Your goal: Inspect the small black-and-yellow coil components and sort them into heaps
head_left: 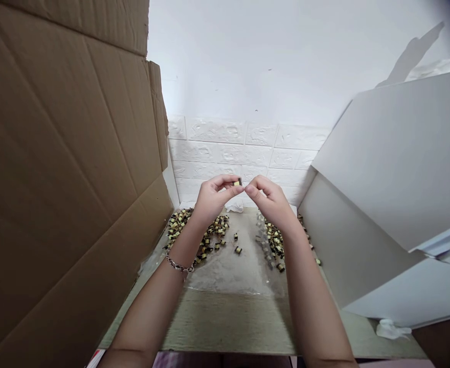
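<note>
My left hand [217,197] pinches a small transformer coil [238,183] between thumb and fingertips. The coil has a black body with yellow tape around its middle. Right beside it, my right hand [269,199] is closed with thumb and index finger pressed together; what lies in that pinch is too small to make out. Below the left wrist spreads a pile of similar coils [209,237], some with thin copper-coloured wires. Another pile [274,240] lies under the right wrist, partly hidden by the forearm. Two loose coils, one of them the nearer coil [238,250], sit between the piles.
Clear plastic sheeting [228,276] covers part of the wooden tabletop [228,319]. A tall cardboard panel [75,153] closes the left side, white panels [394,153] the right. White brick-patterned wall [217,153] stands behind. Crumpled white tissue [392,329] lies at front right.
</note>
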A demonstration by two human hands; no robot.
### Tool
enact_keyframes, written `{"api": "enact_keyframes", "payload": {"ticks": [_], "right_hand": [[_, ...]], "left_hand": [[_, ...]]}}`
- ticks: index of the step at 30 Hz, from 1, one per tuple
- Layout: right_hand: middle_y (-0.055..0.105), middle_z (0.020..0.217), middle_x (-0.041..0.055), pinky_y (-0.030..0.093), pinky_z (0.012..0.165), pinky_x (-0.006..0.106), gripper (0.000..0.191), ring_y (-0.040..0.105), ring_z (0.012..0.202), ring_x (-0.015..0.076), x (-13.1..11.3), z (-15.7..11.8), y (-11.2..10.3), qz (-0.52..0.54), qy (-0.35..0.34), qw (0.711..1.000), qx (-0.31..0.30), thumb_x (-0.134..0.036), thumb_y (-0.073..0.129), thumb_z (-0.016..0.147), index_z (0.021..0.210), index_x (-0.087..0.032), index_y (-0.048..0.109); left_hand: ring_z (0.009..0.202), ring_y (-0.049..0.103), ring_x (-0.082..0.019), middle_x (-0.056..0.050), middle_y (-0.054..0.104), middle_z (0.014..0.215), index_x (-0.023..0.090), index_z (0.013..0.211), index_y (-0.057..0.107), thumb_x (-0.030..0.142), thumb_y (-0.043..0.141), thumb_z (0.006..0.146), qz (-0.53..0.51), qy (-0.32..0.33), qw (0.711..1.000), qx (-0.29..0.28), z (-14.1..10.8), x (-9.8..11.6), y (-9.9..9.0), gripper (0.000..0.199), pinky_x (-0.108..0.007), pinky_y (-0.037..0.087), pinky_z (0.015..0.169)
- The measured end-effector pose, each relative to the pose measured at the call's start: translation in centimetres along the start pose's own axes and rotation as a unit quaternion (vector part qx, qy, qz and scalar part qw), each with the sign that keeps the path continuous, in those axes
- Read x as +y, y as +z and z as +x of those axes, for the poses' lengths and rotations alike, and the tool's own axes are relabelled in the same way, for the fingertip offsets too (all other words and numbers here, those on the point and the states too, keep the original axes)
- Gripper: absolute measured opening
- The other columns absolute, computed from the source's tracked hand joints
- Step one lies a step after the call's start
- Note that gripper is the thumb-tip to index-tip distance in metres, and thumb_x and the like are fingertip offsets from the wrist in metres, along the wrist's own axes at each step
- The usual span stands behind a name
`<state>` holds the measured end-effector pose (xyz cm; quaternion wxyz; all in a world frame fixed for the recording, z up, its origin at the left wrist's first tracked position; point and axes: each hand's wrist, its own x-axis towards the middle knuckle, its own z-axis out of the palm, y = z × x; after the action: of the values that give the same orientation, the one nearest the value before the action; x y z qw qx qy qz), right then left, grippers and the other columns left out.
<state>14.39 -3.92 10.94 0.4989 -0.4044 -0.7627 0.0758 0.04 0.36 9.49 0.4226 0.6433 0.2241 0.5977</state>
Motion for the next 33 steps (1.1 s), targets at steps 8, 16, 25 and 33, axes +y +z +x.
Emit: {"api": "enact_keyframes", "payload": {"ticks": [8, 16, 25, 33], "right_hand": [[0.04, 0.058, -0.0031, 0.029, 0.055, 0.022, 0.032, 0.037, 0.057, 0.0089, 0.5, 0.1, 0.0, 0.072, 0.052, 0.996, -0.015, -0.041, 0.042, 0.082, 0.063, -0.017, 0.047], [0.037, 0.053, -0.0037, 0.029, 0.053, 0.022, 0.034, 0.034, 0.052, 0.0083, 0.6, 0.5, 1.8, 0.16, 0.083, 0.978, 0.11, -0.042, 0.042, 0.082, 0.058, -0.017, 0.043], [0.031, 0.051, -0.0045, 0.025, 0.049, 0.022, 0.038, 0.029, 0.051, 0.0076, 0.1, 0.4, 2.7, 0.146, 0.093, 0.975, 0.142, -0.045, 0.043, 0.081, 0.054, -0.017, 0.038], [0.033, 0.052, -0.0042, 0.025, 0.051, 0.022, 0.037, 0.033, 0.052, 0.0087, -0.2, 0.2, 2.0, 0.023, 0.054, 0.986, 0.155, -0.041, 0.039, 0.083, 0.055, -0.018, 0.037]], "left_hand": [[0.067, 0.048, -0.009, 0.001, 0.054, 0.068, 0.017, 0.083, 0.065, 0.03, 0.069, 0.062, 0.044, 0.013, 0.999, -0.011, -0.1, 0.0, 0.2, 0.025, -0.022, 0.039, 0.066], [0.071, 0.05, -0.01, 0.0, 0.06, 0.076, 0.017, 0.083, 0.064, 0.027, 0.067, 0.065, 0.168, 0.125, 0.978, 0.022, -0.4, 0.4, 0.6, 0.02, -0.021, 0.04, 0.071], [0.072, 0.05, -0.01, 0.0, 0.061, 0.079, 0.018, 0.083, 0.064, 0.027, 0.064, 0.068, 0.219, 0.172, 0.96, 0.038, -0.7, 0.5, 0.8, 0.017, -0.023, 0.04, 0.073], [0.08, 0.053, -0.012, -0.002, 0.062, 0.083, 0.015, 0.081, 0.063, 0.031, 0.063, 0.069, -0.027, 0.004, 0.999, -0.035, -0.5, 0.0, 1.2, 0.02, -0.025, 0.04, 0.077]]}}
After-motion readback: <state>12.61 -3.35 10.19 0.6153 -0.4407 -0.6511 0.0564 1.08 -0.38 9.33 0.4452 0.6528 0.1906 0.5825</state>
